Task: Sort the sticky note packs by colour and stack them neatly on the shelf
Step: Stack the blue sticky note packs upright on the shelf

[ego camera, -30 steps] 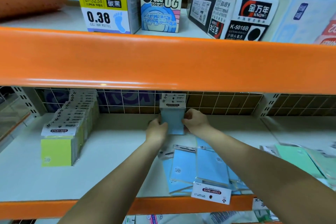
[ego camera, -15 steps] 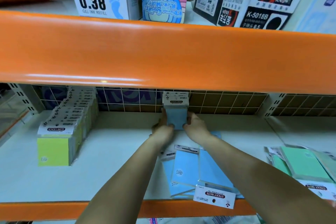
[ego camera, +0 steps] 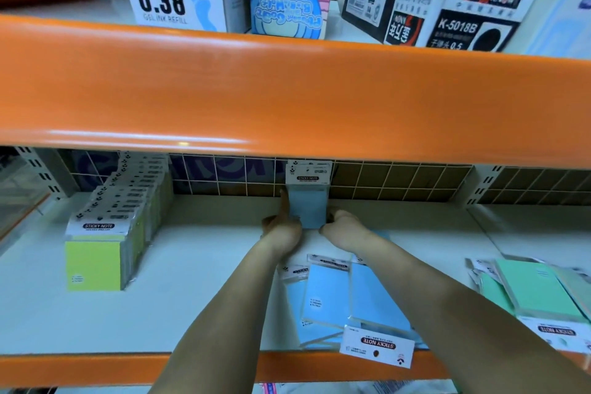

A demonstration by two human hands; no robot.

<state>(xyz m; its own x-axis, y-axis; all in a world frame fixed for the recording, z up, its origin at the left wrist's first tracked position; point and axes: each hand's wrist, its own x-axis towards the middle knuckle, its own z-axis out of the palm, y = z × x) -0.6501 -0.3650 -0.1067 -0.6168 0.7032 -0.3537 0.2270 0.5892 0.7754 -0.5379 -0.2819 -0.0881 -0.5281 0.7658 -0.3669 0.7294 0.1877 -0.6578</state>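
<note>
While pushed further toward shelf (ego camera: 192,313) rear edge than a second ago, upright blue pack (ego camera: 308,206) clamped between left hand (ego camera: 281,227) and right hand (ego camera: 343,227); starts blue row.

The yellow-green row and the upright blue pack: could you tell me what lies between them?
Bare white shelf, per the head view, between the yellow-green row and upright blue pack.
</note>
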